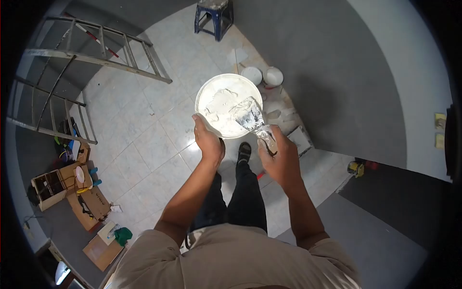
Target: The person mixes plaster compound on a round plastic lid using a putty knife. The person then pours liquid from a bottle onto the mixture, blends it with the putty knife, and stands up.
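A round white tub with pale paste inside is held up in front of my body. My left hand grips its near left side, with the thumb at the rim and the other fingers hidden beneath. My right hand is closed round the handle of a putty knife. The wide blade, smeared with white paste, lies over the right part of the tub's opening. Whether the blade touches the paste cannot be made out.
A metal ladder stands at the upper left, and a blue stool at the top. Two white buckets sit by the grey wall. Cardboard boxes lie at the lower left. A yellow tool is at the right.
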Motion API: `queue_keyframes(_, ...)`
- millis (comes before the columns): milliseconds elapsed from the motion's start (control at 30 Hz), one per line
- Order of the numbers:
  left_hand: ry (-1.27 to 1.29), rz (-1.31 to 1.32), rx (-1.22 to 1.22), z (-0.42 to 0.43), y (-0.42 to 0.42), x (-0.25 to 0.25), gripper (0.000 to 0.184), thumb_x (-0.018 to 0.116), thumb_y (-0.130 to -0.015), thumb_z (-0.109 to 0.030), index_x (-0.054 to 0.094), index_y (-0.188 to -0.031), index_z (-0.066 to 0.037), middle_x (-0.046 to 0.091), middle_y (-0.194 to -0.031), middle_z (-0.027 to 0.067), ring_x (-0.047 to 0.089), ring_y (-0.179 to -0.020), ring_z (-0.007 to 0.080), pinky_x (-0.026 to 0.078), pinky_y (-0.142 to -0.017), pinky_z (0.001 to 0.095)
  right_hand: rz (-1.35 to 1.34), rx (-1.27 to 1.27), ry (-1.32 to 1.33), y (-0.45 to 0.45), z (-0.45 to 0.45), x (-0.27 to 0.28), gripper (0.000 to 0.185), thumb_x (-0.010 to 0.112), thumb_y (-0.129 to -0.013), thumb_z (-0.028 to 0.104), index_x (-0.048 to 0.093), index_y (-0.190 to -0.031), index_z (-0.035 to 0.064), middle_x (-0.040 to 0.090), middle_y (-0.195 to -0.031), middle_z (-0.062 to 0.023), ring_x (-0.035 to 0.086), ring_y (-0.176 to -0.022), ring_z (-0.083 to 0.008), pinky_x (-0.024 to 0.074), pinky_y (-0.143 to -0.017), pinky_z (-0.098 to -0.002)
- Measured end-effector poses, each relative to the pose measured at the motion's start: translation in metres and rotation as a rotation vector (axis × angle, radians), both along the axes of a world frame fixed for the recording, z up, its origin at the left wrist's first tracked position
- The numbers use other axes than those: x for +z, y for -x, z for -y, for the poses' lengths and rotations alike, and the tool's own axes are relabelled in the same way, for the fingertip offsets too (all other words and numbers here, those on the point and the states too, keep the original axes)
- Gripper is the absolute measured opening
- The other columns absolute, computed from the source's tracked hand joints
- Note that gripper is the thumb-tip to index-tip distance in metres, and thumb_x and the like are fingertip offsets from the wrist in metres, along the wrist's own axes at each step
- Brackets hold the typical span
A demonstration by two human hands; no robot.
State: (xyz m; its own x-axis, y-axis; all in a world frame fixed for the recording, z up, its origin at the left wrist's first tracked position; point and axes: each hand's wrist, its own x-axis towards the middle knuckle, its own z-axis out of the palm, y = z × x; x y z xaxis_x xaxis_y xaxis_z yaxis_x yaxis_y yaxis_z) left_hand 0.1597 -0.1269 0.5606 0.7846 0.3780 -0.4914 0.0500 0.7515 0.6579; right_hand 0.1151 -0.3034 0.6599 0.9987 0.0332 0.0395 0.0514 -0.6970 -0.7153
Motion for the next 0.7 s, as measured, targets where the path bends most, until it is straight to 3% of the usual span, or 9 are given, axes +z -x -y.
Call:
queue_keyframes(167, -0.019, 0.101, -0.011, -0.038, 0.027, 0.071, 0.063, 0.041, -0.113, -0.048, 0.052, -0.139, 0.008, 0.064, -0.134, 0.0189, 0.066, -0.119, 0.0269, 0.053, -0.102, 0.0372, 0.032, 0.034, -0.069, 0.021, -0.005, 0.092, 0.028, 0.074, -0.087, 0.011, 0.067, -0.113, 0.0025, 0.074, -0.095, -0.0224, 0.073, -0.088, -0.0417, 0.0567, -0.075, -0.0458)
queue_keyframes(233, -0.057, 0.181, -0.121, -0.060, 0.038, 0.104, 0.062, 0.042, -0.113, -0.046, 0.054, -0.135, 0.010, 0.069, -0.123, 0.0186, 0.069, -0.109, 0.0244, 0.054, -0.096, 0.0350, 0.070, 0.069, -0.131, 0.020, -0.003, 0.114, 0.029, 0.077, -0.085, 0.012, 0.070, -0.112, 0.0025, 0.075, -0.093, -0.0208, 0.076, -0.084, -0.0332, 0.0576, -0.073, -0.0403)
queue_keyframes(267, -0.059, 0.194, -0.122, -0.068, 0.041, 0.113, 0.062, 0.042, -0.113, -0.046, 0.054, -0.135, 0.010, 0.069, -0.123, 0.0186, 0.069, -0.109, 0.0244, 0.054, -0.096, 0.0350, -0.011, 0.095, -0.105, 0.015, 0.001, 0.129, 0.032, 0.080, -0.084, 0.013, 0.074, -0.113, 0.0029, 0.077, -0.095, -0.0161, 0.075, -0.080, -0.0223, 0.0575, -0.073, -0.0351)
queue_keyframes(367, -0.152, 0.169, -0.252, -0.094, 0.050, 0.131, 0.060, 0.044, -0.113, -0.045, 0.055, -0.132, 0.011, 0.071, -0.113, 0.0166, 0.070, -0.099, 0.0217, 0.055, -0.089, 0.0328, -0.071, 0.188, -0.239, -0.001, 0.022, 0.120, 0.035, 0.082, -0.083, 0.013, 0.075, -0.116, 0.0021, 0.078, -0.096, -0.0116, 0.072, -0.083, -0.0164, 0.0573, -0.075, -0.0323)
queue_keyframes(400, -0.193, 0.154, -0.310, -0.102, 0.054, 0.133, 0.059, 0.045, -0.112, -0.044, 0.055, -0.132, 0.011, 0.071, -0.111, 0.0161, 0.070, -0.096, 0.0209, 0.055, -0.087, 0.0319, -0.166, 0.127, -0.137, 0.003, 0.024, 0.128, 0.036, 0.084, -0.084, 0.011, 0.075, -0.117, -0.0003, 0.078, -0.099, -0.0086, 0.071, -0.090, -0.0135, 0.0568, -0.081, -0.0306)
queue_keyframes(500, -0.275, 0.117, -0.415, -0.122, 0.061, 0.157, 0.059, 0.047, -0.111, -0.044, 0.054, -0.131, 0.012, 0.071, -0.106, 0.0156, 0.068, -0.092, 0.0195, 0.054, -0.085, 0.0303, -0.230, 0.361, -0.387, -0.014, 0.036, 0.134, 0.035, 0.083, -0.082, 0.005, 0.075, -0.115, -0.0038, 0.078, -0.105, -0.0109, 0.070, -0.095, -0.0142, 0.0559, -0.088, -0.0308)
queue_keyframes(700, -0.374, -0.005, -0.445, -0.127, 0.073, 0.197, 0.063, 0.052, -0.108, -0.047, 0.054, -0.128, 0.013, 0.070, -0.101, 0.0149, 0.067, -0.088, 0.0171, 0.054, -0.079, 0.0284, -0.228, 0.651, -0.266, -0.061, 0.047, 0.138, 0.037, 0.084, -0.085, 0.007, 0.075, -0.119, -0.0050, 0.079, -0.108, -0.0125, 0.071, -0.095, -0.0149, 0.0567, -0.088, -0.0296)
